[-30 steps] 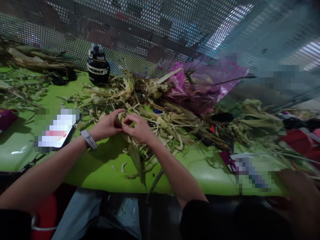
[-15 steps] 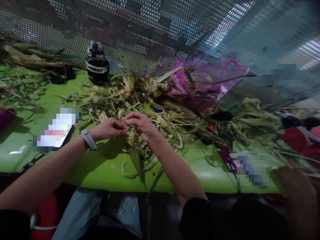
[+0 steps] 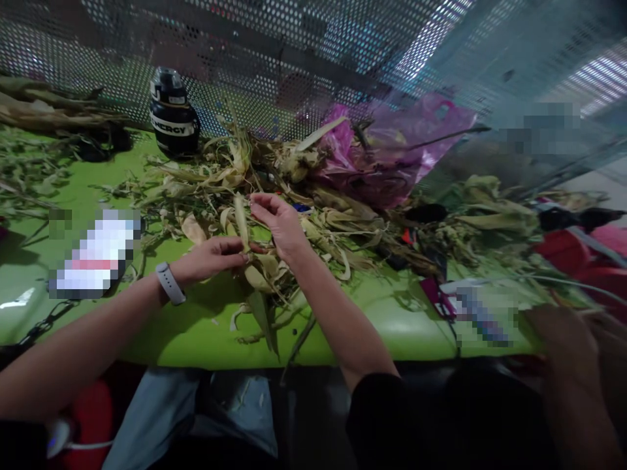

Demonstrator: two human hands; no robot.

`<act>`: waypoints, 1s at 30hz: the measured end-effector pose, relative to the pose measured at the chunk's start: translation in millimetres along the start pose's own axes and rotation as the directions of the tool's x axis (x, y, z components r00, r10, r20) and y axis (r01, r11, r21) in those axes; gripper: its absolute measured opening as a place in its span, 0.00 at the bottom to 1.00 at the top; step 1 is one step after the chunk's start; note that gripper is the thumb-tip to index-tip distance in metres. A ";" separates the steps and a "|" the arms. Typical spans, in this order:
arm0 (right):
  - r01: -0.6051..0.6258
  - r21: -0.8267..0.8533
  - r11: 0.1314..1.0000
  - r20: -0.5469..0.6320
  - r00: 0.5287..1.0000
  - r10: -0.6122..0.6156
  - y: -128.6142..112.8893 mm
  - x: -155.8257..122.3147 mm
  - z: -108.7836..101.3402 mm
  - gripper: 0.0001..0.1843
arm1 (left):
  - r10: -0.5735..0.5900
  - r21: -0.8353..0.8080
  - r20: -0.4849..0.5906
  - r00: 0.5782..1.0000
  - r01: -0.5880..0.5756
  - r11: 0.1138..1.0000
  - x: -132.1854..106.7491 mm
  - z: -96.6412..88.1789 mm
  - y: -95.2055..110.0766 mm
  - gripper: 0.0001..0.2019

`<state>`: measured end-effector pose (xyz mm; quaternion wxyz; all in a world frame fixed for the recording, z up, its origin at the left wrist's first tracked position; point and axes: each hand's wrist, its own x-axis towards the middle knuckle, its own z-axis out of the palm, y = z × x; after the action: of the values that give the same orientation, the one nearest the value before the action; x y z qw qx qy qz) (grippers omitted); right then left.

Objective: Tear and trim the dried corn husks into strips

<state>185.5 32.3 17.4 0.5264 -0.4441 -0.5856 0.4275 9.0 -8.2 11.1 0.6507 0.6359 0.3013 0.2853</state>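
My left hand (image 3: 219, 256), with a pale watch band on its wrist, pinches a pale yellow-green corn husk (image 3: 242, 225). The husk stands up from between the fingertips. Slightly above and to the right is my right hand (image 3: 283, 227), thumb and fingers drawn together near the husk's upper end. Whatever lies between those fingertips is too small to make out. Below both hands a folded husk piece (image 3: 259, 277) and a long green leaf (image 3: 263, 320) hang toward the table's front edge. A heap of dry husks (image 3: 235, 171) spreads behind the hands.
On the green table (image 3: 186, 326) a phone (image 3: 93, 258) lies left, a black bottle (image 3: 174, 117) behind it. A pink plastic bag (image 3: 392, 163) rests on the heap. At right are a second phone (image 3: 482, 316) and another person's arm (image 3: 568, 352). Perforated metal (image 3: 274, 72) backs the table.
My hands have drawn apart: the right has risen above the left, and the husk now stands upright in the left fingers. The whole view has shifted slightly.
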 end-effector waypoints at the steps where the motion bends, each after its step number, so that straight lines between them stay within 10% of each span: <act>1: 0.013 -0.062 0.998 0.027 1.000 -0.011 -3.8 0.1 -3.6 0.23 | -0.008 -0.048 -0.067 0.998 0.005 0.999 0.6 -2.2 -0.5 0.11; 5: 0.090 -0.309 0.947 0.230 0.973 -0.018 -18.5 -4.6 -11.9 0.27 | -0.054 -0.201 -0.327 0.943 -0.014 0.979 3.1 -11.1 0.5 0.07; 12: 0.367 -0.468 0.804 0.307 0.920 -0.242 -14.4 -4.4 -11.6 0.27 | -0.073 -0.201 -0.455 0.887 -0.022 0.979 5.2 -10.1 7.3 0.11; 25: 0.430 -0.537 0.726 0.084 0.883 -0.461 -16.5 -7.1 -10.8 0.21 | -0.045 -0.267 -0.485 0.873 -0.099 0.959 5.3 -13.7 1.9 0.11; 30: 0.462 -0.551 0.695 0.313 0.886 -0.341 -21.0 -14.9 -5.2 0.25 | -0.006 -0.240 -0.474 0.880 -0.123 0.963 6.5 -16.9 -0.9 0.14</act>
<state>190.0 13.0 34.6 0.3775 -0.4085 -0.8211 0.1283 0.5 7.7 9.8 0.6277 0.4643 0.3901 0.4881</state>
